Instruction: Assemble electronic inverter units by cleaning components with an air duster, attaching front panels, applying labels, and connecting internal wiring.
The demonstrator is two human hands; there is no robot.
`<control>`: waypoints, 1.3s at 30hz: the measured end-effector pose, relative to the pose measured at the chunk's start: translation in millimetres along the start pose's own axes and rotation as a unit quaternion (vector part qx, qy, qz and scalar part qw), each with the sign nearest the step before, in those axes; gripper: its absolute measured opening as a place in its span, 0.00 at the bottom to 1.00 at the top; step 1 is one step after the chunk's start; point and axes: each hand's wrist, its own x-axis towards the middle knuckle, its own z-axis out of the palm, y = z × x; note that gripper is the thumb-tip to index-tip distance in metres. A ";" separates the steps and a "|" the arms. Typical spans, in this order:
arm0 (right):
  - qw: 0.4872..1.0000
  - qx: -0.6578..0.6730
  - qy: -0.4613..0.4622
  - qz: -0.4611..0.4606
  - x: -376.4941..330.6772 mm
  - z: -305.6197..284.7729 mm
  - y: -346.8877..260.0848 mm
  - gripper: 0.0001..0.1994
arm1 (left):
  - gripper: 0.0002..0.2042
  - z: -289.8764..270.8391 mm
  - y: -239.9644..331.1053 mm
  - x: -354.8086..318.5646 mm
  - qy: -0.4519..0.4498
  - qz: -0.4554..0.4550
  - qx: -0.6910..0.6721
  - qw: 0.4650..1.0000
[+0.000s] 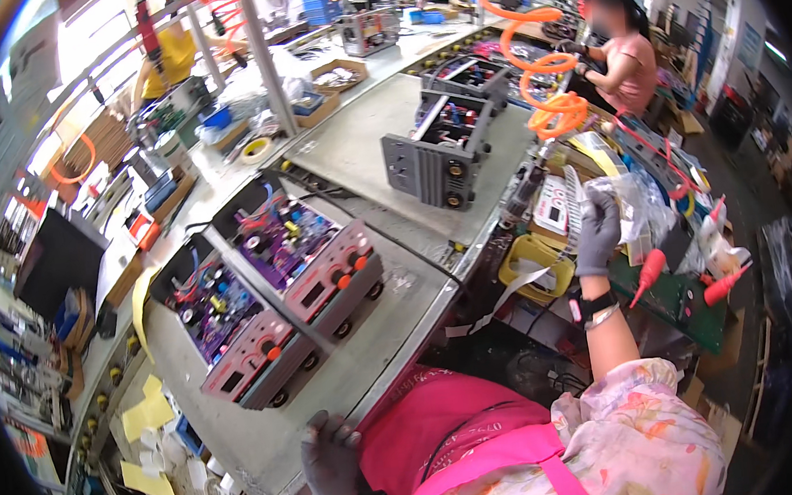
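My right hand [597,233], in a grey glove, is raised over the cluttered side bench, its fingers bent around a white paper strip [575,207]. The strip trails toward a yellow bin [554,270] below. By the near edge of the work surface, my left hand [331,457], also gloved in grey, holds nothing; its fingers are loosely curled and apart. Ahead of it stand two uncovered electrical units, the left one [247,362] and the right one [325,286]. Purple circuit boards show inside, and their front panels carry orange knobs.
Farther along the line are more open grey units [435,156]. An orange coiled hose [549,59] hangs at the right. Red-handled tools [649,274] lie on the side bench [671,319]. A co-worker in pink [629,71] sits beyond. Yellow sheets [147,411] lie at left.
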 end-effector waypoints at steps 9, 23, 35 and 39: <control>0.820 -0.349 -0.447 0.080 76.8 -71.8 200.6 0.22 | 0.20 50.9 100.7 19.9 0.002 0.142 0.274 0.951; 0.691 -0.490 -0.526 -0.077 125.1 -79.1 261.7 0.22 | 0.18 48.0 278.5 -49.8 0.140 0.318 0.335 0.876; 0.650 -0.525 -0.531 -0.143 136.6 -81.0 275.3 0.21 | 0.12 -30.4 186.2 -37.9 0.221 0.182 0.502 0.816; 0.645 -0.520 -0.532 -0.179 140.0 -81.0 283.2 0.21 | 0.14 -46.9 144.4 -17.3 0.180 0.138 0.560 0.796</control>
